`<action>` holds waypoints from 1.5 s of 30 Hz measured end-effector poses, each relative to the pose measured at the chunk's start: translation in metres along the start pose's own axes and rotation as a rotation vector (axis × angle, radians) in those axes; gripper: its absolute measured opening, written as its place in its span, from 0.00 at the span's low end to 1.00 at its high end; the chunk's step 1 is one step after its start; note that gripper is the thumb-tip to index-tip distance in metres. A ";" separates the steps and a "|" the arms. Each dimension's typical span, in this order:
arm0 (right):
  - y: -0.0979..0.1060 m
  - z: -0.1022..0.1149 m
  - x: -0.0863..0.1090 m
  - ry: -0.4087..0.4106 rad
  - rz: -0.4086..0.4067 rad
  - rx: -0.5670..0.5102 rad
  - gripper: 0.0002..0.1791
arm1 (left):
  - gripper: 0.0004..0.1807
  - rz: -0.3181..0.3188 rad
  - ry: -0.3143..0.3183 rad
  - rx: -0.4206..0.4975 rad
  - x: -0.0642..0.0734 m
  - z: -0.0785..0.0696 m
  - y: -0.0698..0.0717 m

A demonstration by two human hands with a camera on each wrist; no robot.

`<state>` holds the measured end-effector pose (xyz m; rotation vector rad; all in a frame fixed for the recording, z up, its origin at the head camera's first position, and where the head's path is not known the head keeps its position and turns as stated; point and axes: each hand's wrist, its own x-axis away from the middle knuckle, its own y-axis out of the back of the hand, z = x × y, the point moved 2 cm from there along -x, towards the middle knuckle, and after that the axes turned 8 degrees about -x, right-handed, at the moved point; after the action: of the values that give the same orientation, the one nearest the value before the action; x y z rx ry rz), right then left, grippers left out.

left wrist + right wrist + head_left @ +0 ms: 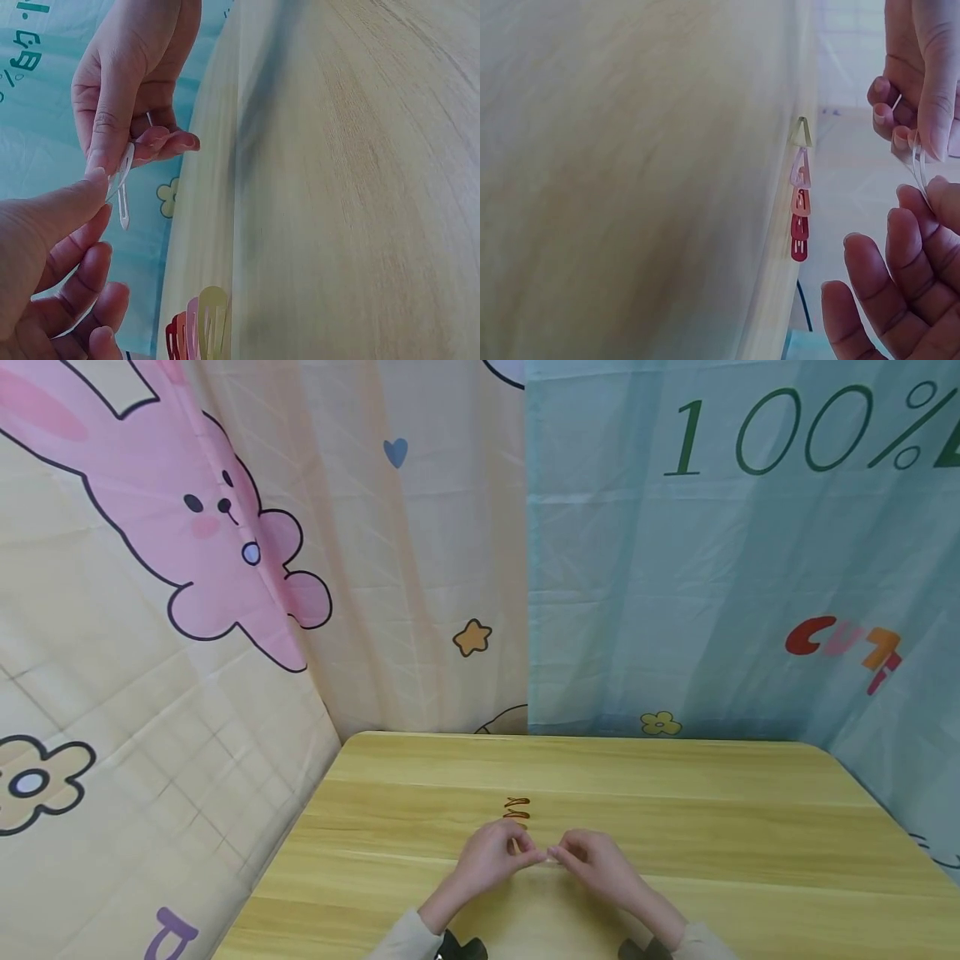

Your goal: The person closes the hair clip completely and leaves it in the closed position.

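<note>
A white snap hair clip [124, 202] is between my two hands above the table, its narrow end pointing down in the left wrist view. My left hand [491, 857] pinches it between thumb and fingertips. From the other side my right hand [603, 868] also pinches it, thumb against fingers. In the right wrist view the pale clip [921, 171] looks thin, with its two arms apart. Fingers cover part of it, and in the head view it is almost hidden. Just beyond my left hand, several snap clips lie in an overlapping row, including a yellow clip [213, 319] and a red clip [799, 249].
The wooden table [712, 827] has rounded far corners. Printed curtains [637, 568] hang behind and beside it. A dark cable [804, 306] shows past the table edge in the right wrist view. Dark wrist straps [462, 947] sit by the sleeves.
</note>
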<state>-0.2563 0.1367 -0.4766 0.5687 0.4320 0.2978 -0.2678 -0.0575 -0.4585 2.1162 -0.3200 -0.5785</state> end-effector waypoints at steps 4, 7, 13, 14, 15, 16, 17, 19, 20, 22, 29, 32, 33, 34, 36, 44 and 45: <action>-0.001 0.001 -0.001 0.011 -0.012 -0.015 0.16 | 0.13 -0.013 0.009 0.024 0.001 0.001 -0.001; -0.001 0.001 -0.001 0.019 -0.023 -0.022 0.16 | 0.14 -0.022 0.020 0.047 0.001 0.001 -0.001; -0.001 0.001 -0.002 -0.006 -0.034 -0.046 0.14 | 0.14 -0.027 0.041 0.090 0.001 0.002 -0.002; -0.001 0.002 -0.002 -0.005 -0.034 -0.054 0.13 | 0.14 -0.025 0.043 0.098 0.001 0.003 -0.002; -0.001 0.002 -0.002 -0.006 -0.033 -0.061 0.13 | 0.14 -0.020 0.046 0.106 0.001 0.003 -0.003; 0.000 0.002 -0.003 -0.008 -0.032 -0.066 0.13 | 0.14 -0.015 0.049 0.116 0.001 0.003 -0.003; 0.000 0.003 -0.003 -0.010 -0.030 -0.073 0.13 | 0.14 -0.009 0.052 0.125 0.002 0.003 -0.003; 0.000 0.004 -0.003 -0.007 -0.032 -0.074 0.13 | 0.15 0.001 0.057 0.134 0.002 0.003 -0.004; 0.000 0.004 -0.004 -0.008 -0.034 -0.076 0.14 | 0.16 0.008 0.060 0.138 0.002 0.003 -0.004; 0.000 0.004 -0.004 -0.015 -0.039 -0.074 0.13 | 0.17 0.019 0.060 0.143 0.002 0.003 -0.004; 0.000 0.004 -0.005 0.011 -0.054 -0.080 0.13 | 0.19 0.041 0.058 0.153 0.001 0.003 -0.008; -0.001 0.003 -0.005 0.015 -0.055 -0.096 0.13 | 0.18 0.038 0.060 0.168 0.002 0.003 -0.010; -0.001 0.002 -0.005 0.010 -0.055 -0.099 0.13 | 0.18 0.035 0.062 0.177 0.003 0.003 -0.011; -0.002 0.002 -0.005 0.005 -0.054 -0.104 0.13 | 0.17 0.032 0.061 0.186 0.003 0.003 -0.011; -0.002 0.001 -0.005 -0.008 -0.053 -0.112 0.14 | 0.17 0.023 0.059 0.201 0.004 0.003 -0.012; -0.004 -0.001 -0.004 -0.051 -0.030 -0.164 0.16 | 0.15 -0.011 0.075 0.222 0.003 0.003 -0.014; -0.004 -0.001 -0.004 -0.057 -0.028 -0.171 0.16 | 0.15 -0.015 0.079 0.223 0.003 0.003 -0.014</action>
<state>-0.2600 0.1320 -0.4785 0.4031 0.3548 0.2882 -0.2668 -0.0530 -0.4725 2.3509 -0.3376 -0.4844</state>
